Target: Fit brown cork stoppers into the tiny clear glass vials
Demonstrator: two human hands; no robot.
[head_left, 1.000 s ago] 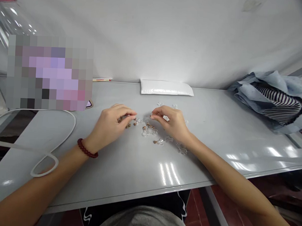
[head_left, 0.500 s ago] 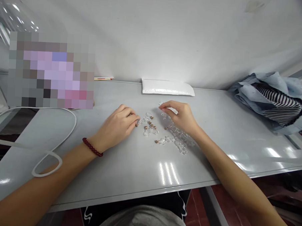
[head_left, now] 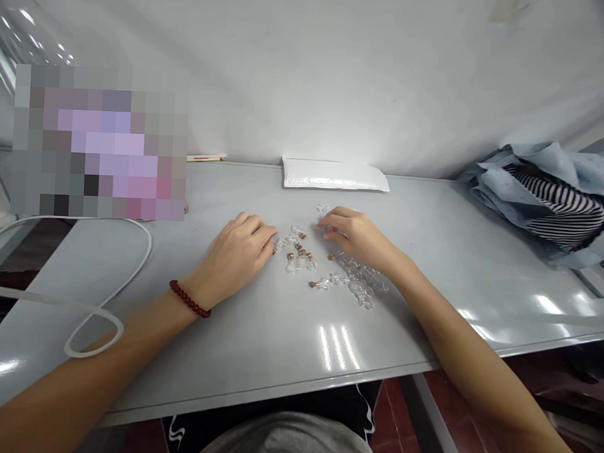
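Several tiny clear bottles with cork stoppers (head_left: 303,254) lie on the grey table between my hands. My left hand (head_left: 244,247) rests palm down at their left edge, its fingers bent together beside a corked bottle; what its fingertips hold, if anything, is hidden. Over the right part of the group is my right hand (head_left: 354,234), thumb and forefinger a little apart at a small clear piece. More clear glass pieces (head_left: 362,286) lie below it, partly under the wrist. One small clear piece (head_left: 322,207) sits just beyond its fingertips.
A white padded packet (head_left: 337,175) lies against the wall at the back. On the right is a heap of blue and striped cloth (head_left: 558,204). A white cable (head_left: 140,266) loops over the left side, near my forearm. A blurred-out block covers the back left.
My right hand has moved slightly down toward me, uncovering the small clear piece at the back. My left hand has barely shifted.
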